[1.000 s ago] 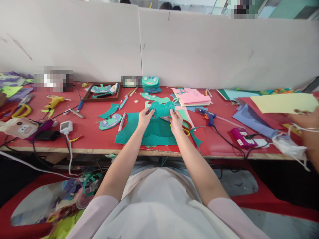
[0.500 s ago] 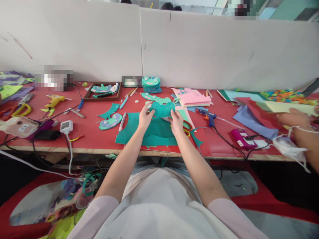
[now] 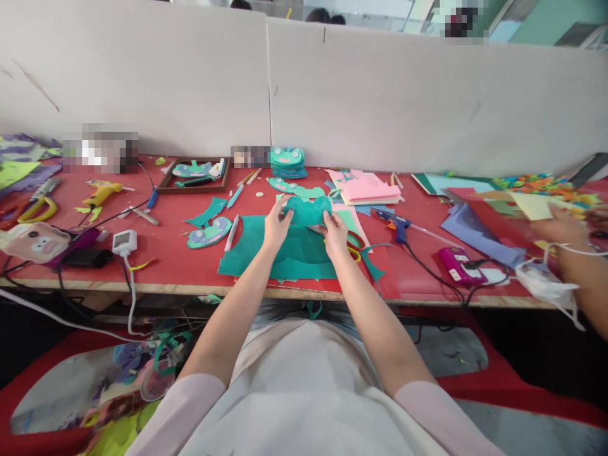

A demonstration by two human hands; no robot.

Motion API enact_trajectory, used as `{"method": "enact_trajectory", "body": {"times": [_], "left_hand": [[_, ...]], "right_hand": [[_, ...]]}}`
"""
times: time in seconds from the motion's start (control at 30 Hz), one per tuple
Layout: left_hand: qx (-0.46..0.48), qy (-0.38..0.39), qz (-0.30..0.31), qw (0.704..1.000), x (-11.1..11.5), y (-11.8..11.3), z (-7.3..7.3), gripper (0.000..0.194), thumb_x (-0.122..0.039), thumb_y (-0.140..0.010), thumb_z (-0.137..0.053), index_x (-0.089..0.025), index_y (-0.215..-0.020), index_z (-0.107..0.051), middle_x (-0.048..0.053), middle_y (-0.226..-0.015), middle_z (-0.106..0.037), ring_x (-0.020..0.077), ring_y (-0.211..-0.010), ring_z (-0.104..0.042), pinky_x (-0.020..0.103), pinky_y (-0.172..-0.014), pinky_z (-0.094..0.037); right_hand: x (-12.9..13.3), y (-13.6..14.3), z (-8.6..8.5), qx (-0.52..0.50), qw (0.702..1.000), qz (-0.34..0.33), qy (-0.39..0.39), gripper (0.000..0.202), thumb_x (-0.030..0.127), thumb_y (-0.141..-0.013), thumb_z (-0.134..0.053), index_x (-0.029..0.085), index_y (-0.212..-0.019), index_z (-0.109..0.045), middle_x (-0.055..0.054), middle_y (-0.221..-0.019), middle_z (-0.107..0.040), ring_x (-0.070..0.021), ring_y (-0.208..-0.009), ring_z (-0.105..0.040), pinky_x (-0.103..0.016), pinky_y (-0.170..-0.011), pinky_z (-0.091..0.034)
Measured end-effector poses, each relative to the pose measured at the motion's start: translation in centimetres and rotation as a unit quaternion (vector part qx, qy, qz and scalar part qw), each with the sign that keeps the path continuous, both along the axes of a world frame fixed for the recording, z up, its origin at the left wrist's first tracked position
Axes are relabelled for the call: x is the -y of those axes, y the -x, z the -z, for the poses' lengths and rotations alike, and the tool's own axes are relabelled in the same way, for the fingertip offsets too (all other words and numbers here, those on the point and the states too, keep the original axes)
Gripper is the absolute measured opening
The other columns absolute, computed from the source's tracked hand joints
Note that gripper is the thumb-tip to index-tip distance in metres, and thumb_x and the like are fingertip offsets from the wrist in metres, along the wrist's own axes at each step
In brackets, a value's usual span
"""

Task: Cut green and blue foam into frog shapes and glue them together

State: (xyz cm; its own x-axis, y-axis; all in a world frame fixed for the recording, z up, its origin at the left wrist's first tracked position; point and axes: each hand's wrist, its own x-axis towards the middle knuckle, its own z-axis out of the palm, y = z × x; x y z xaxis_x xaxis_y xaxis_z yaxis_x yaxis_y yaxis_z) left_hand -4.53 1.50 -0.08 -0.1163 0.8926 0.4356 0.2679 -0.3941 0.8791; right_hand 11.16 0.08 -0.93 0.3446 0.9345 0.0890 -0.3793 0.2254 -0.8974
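Note:
Between my hands is a teal felt cutout [image 3: 308, 211] with a wavy, rounded outline. My left hand [image 3: 277, 223] pinches its left end, and my right hand [image 3: 336, 232] grips its right end. Below it lies a larger teal felt sheet [image 3: 266, 250] on the red table. Scissors [image 3: 355, 246] with red and yellow handles lie by my right hand, their blades partly hidden. Left of the sheet are a white pen [image 3: 232, 233] and a green frog-face piece [image 3: 209, 234] with lilac spots. A stack of frog faces [image 3: 289, 163] stands against the white partition.
A blue glue gun [image 3: 394, 224] and a magenta power strip [image 3: 456, 266] with cables lie to the right. Pink felt sheets [image 3: 368, 189] are behind. A co-worker's hand [image 3: 563, 227] holds pale yellow material at far right. A yellow glue gun [image 3: 102, 192] and brown tray [image 3: 194, 188] are left.
My hands keep holding the teal cutout, which is tilted slightly differently. At the right, the co-worker's hand and the pale yellow piece have shifted. The view has moved slightly.

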Motion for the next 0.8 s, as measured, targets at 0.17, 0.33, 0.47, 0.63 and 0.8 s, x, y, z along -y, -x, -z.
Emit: {"method": "enact_trajectory", "body": {"times": [0.17, 0.33, 0.47, 0.63, 0.8], "left_hand": [[0.005, -0.001, 0.015, 1.0, -0.01, -0.06, 0.02, 0.041, -0.027, -0.084, -0.053, -0.026, -0.125, -0.055, 0.001, -0.095, -0.063, 0.0066, -0.061, -0.049, 0.02, -0.061, -0.049], [-0.001, -0.023, -0.004, 1.0, 0.0, 0.0, 0.01, 0.037, -0.032, -0.085, -0.052, -0.024, -0.121, -0.057, 0.002, -0.089, -0.062, 0.0074, -0.061, -0.049, 0.02, -0.061, -0.048], [0.009, -0.017, -0.007, 1.0, 0.14, 0.02, -0.22, 0.031, -0.033, -0.085, -0.054, -0.024, -0.114, -0.06, 0.001, -0.084, -0.062, 0.0086, -0.061, -0.051, 0.019, -0.06, -0.047], [0.031, 0.004, 0.004, 1.0, 0.24, 0.0, -0.48, 0.03, -0.028, -0.085, -0.053, -0.024, -0.114, -0.059, -0.001, -0.079, -0.061, 0.0062, -0.052, -0.045, 0.017, -0.052, -0.043], [0.034, 0.007, 0.014, 0.999, 0.29, 0.07, -0.67, 0.037, -0.029, -0.085, -0.053, -0.023, -0.121, -0.057, 0.001, -0.084, -0.064, 0.0066, -0.055, -0.048, 0.018, -0.054, -0.044]], "right_hand": [[0.14, 0.05, -0.09, 0.011, 1.0, -0.003, 0.0, 0.034, 0.046, -0.063, -0.073, 0.022, -0.067, -0.049, 0.005, -0.065, -0.045, -0.0106, -0.063, -0.047, -0.029, -0.066, -0.053], [0.36, 0.2, -0.37, 0.008, 1.0, -0.002, -0.001, 0.036, 0.047, -0.06, -0.074, 0.022, -0.067, -0.05, 0.006, -0.064, -0.044, -0.0102, -0.062, -0.047, -0.028, -0.064, -0.053], [0.34, 0.27, -0.39, 0.017, 1.0, -0.004, 0.007, 0.035, 0.048, -0.06, -0.073, 0.021, -0.067, -0.051, 0.005, -0.065, -0.047, -0.0105, -0.063, -0.049, -0.029, -0.067, -0.054], [0.2, 0.25, -0.24, 0.021, 1.0, -0.004, 0.009, 0.037, 0.05, -0.059, -0.073, 0.021, -0.067, -0.051, 0.005, -0.064, -0.047, -0.0104, -0.062, -0.048, -0.029, -0.066, -0.054], [0.2, 0.23, -0.25, 0.017, 1.0, 0.001, 0.0, 0.037, 0.047, -0.06, -0.074, 0.021, -0.064, -0.048, 0.007, -0.061, -0.04, -0.0091, -0.059, -0.044, -0.027, -0.064, -0.053]]}}
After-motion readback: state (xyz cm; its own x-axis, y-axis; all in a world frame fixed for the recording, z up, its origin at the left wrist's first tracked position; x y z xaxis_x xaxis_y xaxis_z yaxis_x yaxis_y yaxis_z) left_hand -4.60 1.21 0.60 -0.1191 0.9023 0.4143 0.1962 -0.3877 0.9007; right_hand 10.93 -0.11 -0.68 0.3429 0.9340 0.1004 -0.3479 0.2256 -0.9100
